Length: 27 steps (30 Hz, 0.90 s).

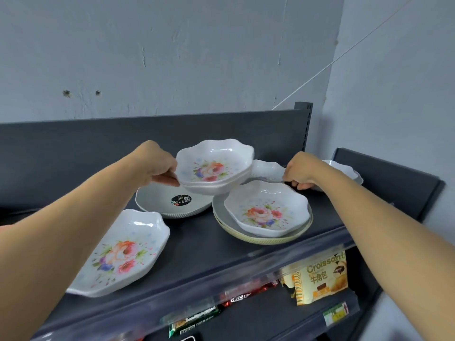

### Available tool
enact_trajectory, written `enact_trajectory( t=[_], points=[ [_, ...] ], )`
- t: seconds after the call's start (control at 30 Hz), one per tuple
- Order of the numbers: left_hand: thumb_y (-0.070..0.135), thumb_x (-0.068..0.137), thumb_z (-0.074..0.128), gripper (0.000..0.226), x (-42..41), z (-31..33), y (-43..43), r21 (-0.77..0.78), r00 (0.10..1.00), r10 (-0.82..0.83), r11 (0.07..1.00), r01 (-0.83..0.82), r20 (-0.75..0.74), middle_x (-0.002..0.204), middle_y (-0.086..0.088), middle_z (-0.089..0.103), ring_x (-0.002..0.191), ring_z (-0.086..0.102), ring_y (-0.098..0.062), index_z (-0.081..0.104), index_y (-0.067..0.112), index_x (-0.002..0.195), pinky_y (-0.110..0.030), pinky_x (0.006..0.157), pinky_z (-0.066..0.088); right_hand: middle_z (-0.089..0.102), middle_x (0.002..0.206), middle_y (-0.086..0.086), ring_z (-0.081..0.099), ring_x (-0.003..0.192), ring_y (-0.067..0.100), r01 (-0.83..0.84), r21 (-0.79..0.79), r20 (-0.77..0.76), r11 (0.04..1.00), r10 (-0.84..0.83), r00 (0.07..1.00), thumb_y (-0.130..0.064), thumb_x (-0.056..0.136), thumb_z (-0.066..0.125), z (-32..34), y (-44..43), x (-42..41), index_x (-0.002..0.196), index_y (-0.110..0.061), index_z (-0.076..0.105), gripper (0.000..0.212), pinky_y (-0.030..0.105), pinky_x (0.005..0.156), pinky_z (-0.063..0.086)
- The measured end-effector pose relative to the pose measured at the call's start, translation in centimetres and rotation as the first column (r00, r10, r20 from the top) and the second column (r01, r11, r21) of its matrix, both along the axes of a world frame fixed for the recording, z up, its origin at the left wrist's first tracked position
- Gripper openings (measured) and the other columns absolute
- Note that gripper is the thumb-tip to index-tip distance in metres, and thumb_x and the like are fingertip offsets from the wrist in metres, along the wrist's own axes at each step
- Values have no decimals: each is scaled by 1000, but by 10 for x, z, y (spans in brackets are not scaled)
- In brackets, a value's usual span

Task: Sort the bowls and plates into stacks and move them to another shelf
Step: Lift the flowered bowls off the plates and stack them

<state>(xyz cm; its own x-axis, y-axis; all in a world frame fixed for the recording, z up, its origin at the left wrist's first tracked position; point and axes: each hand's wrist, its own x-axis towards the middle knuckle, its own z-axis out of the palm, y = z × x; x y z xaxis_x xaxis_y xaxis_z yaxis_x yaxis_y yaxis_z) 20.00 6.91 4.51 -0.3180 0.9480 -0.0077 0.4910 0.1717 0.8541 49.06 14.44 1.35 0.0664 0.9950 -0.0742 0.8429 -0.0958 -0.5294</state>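
Note:
My left hand grips the left rim of two nested floral bowls, held tilted above the dark top shelf. My right hand pinches the rim of another scalloped white bowl behind them. A floral bowl rests on a stack of round grey and cream plates. A grey plate with a black sticker lies under the held bowls. A large floral dish sits at the shelf's front left, partly behind my left forearm.
Another white bowl stands at the far right behind my right wrist. A dark back panel closes the shelf's rear. Below, a croissant box and snack packs fill lower shelves. A grey wall rises behind.

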Motion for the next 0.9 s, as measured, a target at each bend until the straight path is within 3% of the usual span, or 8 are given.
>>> enact_trajectory(
  t=[0.07, 0.17, 0.23, 0.37, 0.47, 0.57, 0.73, 0.9],
  points=[
    [-17, 84, 44, 18, 19, -1, -1, -20, 998, -58, 998, 57, -6, 63, -22, 63, 35, 63, -21, 57, -10, 72, -30, 46, 58, 67, 85, 22, 66, 73, 34, 30, 48, -27, 998, -29, 999, -9, 89, 58, 2, 0, 5, 95, 4, 67, 17, 40, 77, 57],
    [-17, 82, 44, 18, 41, -6, -1, -52, 992, -125, 991, 124, -21, 65, -22, 63, 35, 64, -21, 57, -10, 72, -26, 42, 57, 59, 48, 12, 60, 44, 25, 70, 118, -36, 990, -66, 997, -8, 89, 54, 5, -3, 11, 62, -1, 56, 28, 29, 53, 49],
    [-16, 83, 43, 18, 54, -9, -1, -83, 987, -157, 985, 154, -39, 66, -22, 64, 36, 64, -21, 58, -10, 74, -24, 41, 56, 51, 37, 5, 53, 36, 20, 76, 129, -30, 989, -73, 997, -8, 88, 53, 6, -6, 14, 55, -5, 47, 34, 25, 52, 45],
    [-15, 83, 42, 18, 72, -15, 2, -107, 978, -201, 975, 195, -49, 60, -19, 65, 35, 64, -19, 56, -8, 74, -23, 43, 56, 56, 69, 18, 56, 63, 29, 41, 151, -56, 988, -33, 998, -1, 80, 54, 6, -6, 20, 73, -3, 57, 8, 34, 64, 48],
    [-12, 82, 45, 17, 78, -19, 5, -145, 972, -223, 967, 210, -77, 49, -12, 67, 39, 66, -19, 58, -6, 73, -23, 51, 58, 60, 75, 19, 56, 67, 28, 34, 132, -64, 991, -26, 998, -5, 82, 57, 5, -2, 24, 76, -4, 58, 6, 36, 69, 52],
    [-10, 83, 48, 15, 83, -23, 6, -182, 964, -248, 956, 228, -94, 58, -14, 69, 46, 68, -21, 60, -6, 75, -25, 59, 59, 62, 77, 21, 58, 67, 28, 30, 115, -62, 993, -23, 998, -7, 85, 57, 2, 2, 28, 83, -3, 63, 7, 40, 78, 56],
    [1, 89, 55, 11, 88, -26, 7, -251, 938, -290, 938, 239, -190, 77, -13, 62, 46, 60, -17, 63, -6, 94, -19, 41, 54, 65, 79, 25, 57, 67, 29, 27, 120, -30, 992, -24, 999, -6, 84, 57, -2, 7, 35, 79, -2, 61, 7, 37, 72, 54],
    [1, 93, 52, 19, 96, -31, 8, -399, 920, -370, 869, 294, -127, 106, -23, 66, 66, 65, -26, 59, -9, 108, -23, 45, 57, 58, 73, 14, 57, 60, 28, 154, 171, 18, 973, -160, 987, -6, 86, 54, -3, 13, 60, 65, -6, 49, 22, 24, 55, 42]
  ],
)
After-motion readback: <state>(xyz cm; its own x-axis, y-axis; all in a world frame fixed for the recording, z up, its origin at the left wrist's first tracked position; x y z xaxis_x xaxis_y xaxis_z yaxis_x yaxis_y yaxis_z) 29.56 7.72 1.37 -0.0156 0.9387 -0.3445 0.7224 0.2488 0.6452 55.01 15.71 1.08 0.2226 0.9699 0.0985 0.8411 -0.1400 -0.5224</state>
